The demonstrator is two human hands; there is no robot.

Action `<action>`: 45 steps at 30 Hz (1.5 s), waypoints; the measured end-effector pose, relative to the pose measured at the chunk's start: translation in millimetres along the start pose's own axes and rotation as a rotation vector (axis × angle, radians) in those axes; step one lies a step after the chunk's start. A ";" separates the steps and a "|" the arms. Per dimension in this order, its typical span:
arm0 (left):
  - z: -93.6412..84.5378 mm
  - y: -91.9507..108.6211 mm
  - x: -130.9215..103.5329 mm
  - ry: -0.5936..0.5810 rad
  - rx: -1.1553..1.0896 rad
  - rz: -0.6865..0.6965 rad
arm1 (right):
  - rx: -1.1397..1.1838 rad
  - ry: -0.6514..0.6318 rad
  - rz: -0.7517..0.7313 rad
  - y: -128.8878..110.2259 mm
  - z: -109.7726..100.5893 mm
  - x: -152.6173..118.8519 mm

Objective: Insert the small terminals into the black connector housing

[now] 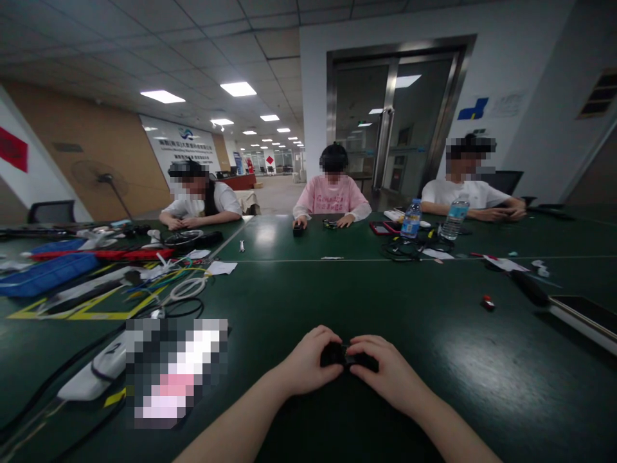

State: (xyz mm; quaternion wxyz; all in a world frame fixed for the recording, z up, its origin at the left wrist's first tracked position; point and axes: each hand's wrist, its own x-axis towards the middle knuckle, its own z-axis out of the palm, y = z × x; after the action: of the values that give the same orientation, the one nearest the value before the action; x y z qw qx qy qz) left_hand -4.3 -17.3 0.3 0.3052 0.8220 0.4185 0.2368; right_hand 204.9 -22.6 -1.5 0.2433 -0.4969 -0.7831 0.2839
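Observation:
A small black object point(364, 361) lies between my two hands near the front middle of the green table point(409, 308). My left hand point(311, 360) is curled round its left part, thumb below and fingers above. On the right part, my right hand point(378, 366) grips in the same way, with the thumb underneath. The fingertips of both hands nearly meet at the object's middle. Much of the object is covered by the fingers, and its exact kind cannot be made out.
White power strip point(89, 376), pixelated item point(180, 373), cables point(187, 289) and blue tray point(48, 275) lie left. A small red object point(488, 302) and a flat device point(585, 321) are right. Bottles point(411, 220) stand farther back; three people sit across the table.

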 end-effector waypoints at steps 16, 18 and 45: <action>0.5 1.4 1.0 0.004 -0.011 -0.002 | -0.004 -0.012 -0.029 0.1 0.9 -0.1; 0.5 1.8 1.1 0.009 -0.006 0.000 | -0.012 -0.010 -0.042 0.7 1.4 0.2; -0.8 4.1 0.1 0.000 -0.007 -0.037 | 0.163 0.095 0.052 4.1 0.0 0.5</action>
State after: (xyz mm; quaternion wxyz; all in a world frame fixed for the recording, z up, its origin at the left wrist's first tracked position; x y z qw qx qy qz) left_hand -2.6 -18.9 3.7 0.3124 0.8129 0.4329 0.2328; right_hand 207.3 -20.7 -4.3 0.3125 -0.5085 -0.7319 0.3288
